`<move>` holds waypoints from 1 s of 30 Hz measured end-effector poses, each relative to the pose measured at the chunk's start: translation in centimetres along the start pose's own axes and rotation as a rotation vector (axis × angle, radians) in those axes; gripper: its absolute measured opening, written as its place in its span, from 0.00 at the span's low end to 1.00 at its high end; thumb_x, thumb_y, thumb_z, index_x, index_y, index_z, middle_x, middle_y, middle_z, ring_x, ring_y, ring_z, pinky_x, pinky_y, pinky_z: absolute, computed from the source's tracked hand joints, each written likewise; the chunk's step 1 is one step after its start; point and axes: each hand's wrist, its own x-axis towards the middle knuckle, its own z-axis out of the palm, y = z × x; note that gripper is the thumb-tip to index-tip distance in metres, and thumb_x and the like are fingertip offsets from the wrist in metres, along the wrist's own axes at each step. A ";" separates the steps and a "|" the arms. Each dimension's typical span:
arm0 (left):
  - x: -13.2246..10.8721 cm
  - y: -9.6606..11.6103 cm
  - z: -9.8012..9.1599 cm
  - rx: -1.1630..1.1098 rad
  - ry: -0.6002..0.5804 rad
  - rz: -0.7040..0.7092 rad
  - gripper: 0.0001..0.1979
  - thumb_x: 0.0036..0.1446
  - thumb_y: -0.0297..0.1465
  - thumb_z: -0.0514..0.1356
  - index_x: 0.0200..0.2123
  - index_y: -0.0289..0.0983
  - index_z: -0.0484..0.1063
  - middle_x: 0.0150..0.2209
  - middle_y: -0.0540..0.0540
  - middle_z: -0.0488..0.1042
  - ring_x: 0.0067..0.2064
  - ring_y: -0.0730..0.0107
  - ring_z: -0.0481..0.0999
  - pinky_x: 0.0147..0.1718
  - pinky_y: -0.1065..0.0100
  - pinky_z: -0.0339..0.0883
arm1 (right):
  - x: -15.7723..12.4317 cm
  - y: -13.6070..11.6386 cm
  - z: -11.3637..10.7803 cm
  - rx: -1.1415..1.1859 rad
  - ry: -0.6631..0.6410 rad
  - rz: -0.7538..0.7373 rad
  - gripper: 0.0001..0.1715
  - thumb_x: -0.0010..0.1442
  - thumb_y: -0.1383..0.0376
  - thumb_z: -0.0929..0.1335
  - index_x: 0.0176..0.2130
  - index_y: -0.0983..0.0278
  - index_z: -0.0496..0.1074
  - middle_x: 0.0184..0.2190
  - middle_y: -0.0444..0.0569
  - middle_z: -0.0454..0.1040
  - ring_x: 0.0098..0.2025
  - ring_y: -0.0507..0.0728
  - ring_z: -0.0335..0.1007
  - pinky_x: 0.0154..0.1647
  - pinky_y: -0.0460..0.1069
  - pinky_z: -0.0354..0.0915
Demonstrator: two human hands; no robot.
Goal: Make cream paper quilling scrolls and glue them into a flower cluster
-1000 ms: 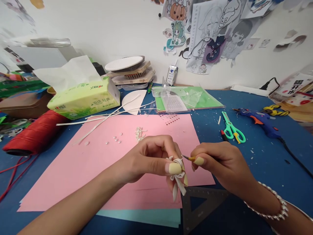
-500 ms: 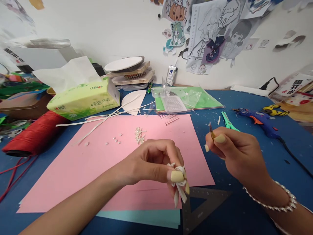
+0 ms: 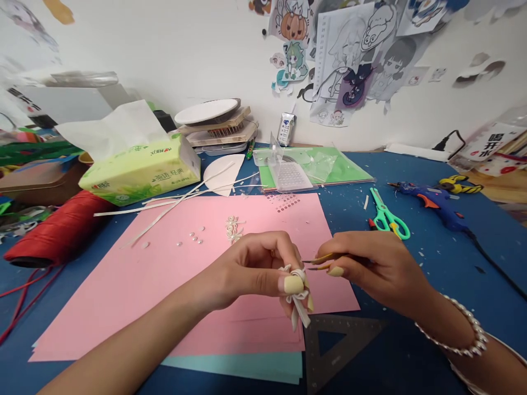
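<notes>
Between thumb and fingers, my left hand (image 3: 263, 269) pinches a small white strip bow (image 3: 300, 307) whose two tails hang down. My right hand (image 3: 370, 269) grips a pair of tweezers (image 3: 325, 262); their two tips are apart and point at the bow's upper right side, very close to it. Whether the tips touch the bow I cannot tell. Beneath the hands lies a pink sheet (image 3: 123, 307). On it rest curled white ornaments (image 3: 233, 229) and several small pearl beads (image 3: 194, 237).
Right of my hands lie green scissors (image 3: 385, 214), a blue glue gun (image 3: 436, 203) and its cord. A dark set square (image 3: 341, 351) lies at the front. To the left are a red thread spool (image 3: 53, 230), a tissue pack (image 3: 144, 167) and white strips (image 3: 173, 206).
My right hand has swung left and brought the tweezers from upright at the right to beside the bow. The scissors now show more fully. My left hand has hardly moved.
</notes>
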 end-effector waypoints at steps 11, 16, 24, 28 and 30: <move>0.2 0.3 0.2 0.023 0.018 -0.032 0.02 0.49 0.25 0.59 0.27 0.34 0.66 0.27 0.48 0.72 0.28 0.69 0.75 0.25 0.71 0.67 | 0.1 -0.1 0.0 0.039 -0.024 -0.009 0.07 0.56 0.65 0.64 0.29 0.63 0.70 0.22 0.40 0.71 0.22 0.44 0.63 0.24 0.39 0.56; -0.1 0.3 0.2 0.006 0.002 -0.020 0.02 0.50 0.24 0.58 0.29 0.34 0.66 0.28 0.48 0.72 0.28 0.68 0.75 0.24 0.70 0.67 | 0.0 -0.2 0.1 0.043 0.020 -0.009 0.10 0.57 0.66 0.63 0.27 0.64 0.70 0.19 0.40 0.70 0.21 0.44 0.63 0.22 0.40 0.56; 0.2 0.5 0.6 0.062 0.048 -0.062 0.02 0.50 0.25 0.58 0.27 0.33 0.66 0.27 0.48 0.71 0.27 0.70 0.74 0.25 0.70 0.68 | -0.7 0.7 -0.7 0.108 0.380 0.208 0.14 0.58 0.61 0.61 0.25 0.61 0.70 0.13 0.39 0.58 0.15 0.45 0.51 0.15 0.43 0.50; 0.8 0.5 0.4 0.266 0.308 0.002 0.04 0.52 0.27 0.57 0.27 0.33 0.66 0.26 0.50 0.72 0.26 0.77 0.72 0.27 0.75 0.66 | -0.5 1.4 -1.1 -0.178 0.553 0.255 0.12 0.57 0.59 0.62 0.30 0.61 0.71 0.14 0.39 0.59 0.17 0.46 0.52 0.18 0.44 0.52; 0.9 0.7 -0.1 0.382 0.473 0.024 0.04 0.52 0.29 0.57 0.28 0.34 0.66 0.26 0.51 0.72 0.26 0.79 0.71 0.28 0.77 0.64 | -0.2 1.8 -1.0 -0.345 0.492 0.282 0.13 0.57 0.58 0.61 0.32 0.61 0.71 0.16 0.41 0.63 0.17 0.47 0.54 0.19 0.45 0.51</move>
